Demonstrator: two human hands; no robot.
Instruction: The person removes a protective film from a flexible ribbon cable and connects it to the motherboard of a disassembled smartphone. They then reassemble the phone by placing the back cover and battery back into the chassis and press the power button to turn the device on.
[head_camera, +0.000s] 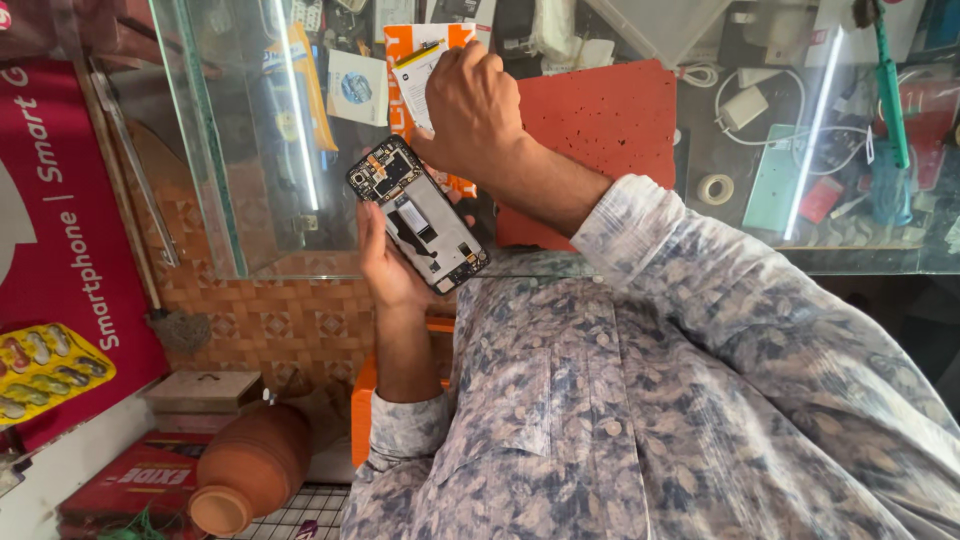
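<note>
While my left hand (392, 272) gripped the opened phone (418, 214), my right hand (470, 105) pinched a white part (418, 80) above it; seating it seemed next, needing careful alignment

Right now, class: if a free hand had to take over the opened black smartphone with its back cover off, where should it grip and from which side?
Grip the opened black smartphone by its long side edges, near the upper camera end, coming from above. The left hand already cradles the lower end, and the exposed boards probably shouldn't be pressed. The right hand holds a white paper packet.
</note>
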